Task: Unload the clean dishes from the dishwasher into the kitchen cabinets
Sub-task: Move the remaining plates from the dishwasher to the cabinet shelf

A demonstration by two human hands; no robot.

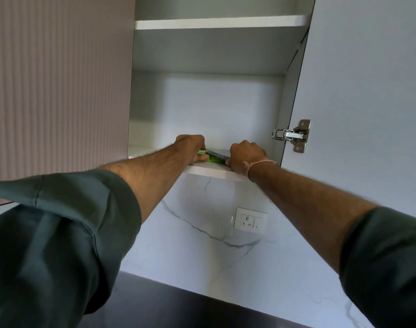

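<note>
Both my arms reach up into an open wall cabinet. On its bottom shelf lies a small stack of plates: a grey speckled plate on top of a green plate. My left hand grips the stack's left edge, thumb under the rim. My right hand holds the right edge with curled fingers. Most of each plate is hidden behind my hands and the shelf's front lip.
The cabinet door stands open on the right, with a metal hinge. An upper shelf is bare. A ribbed closed door is on the left. Below are a marble backsplash with a wall socket and a dark countertop.
</note>
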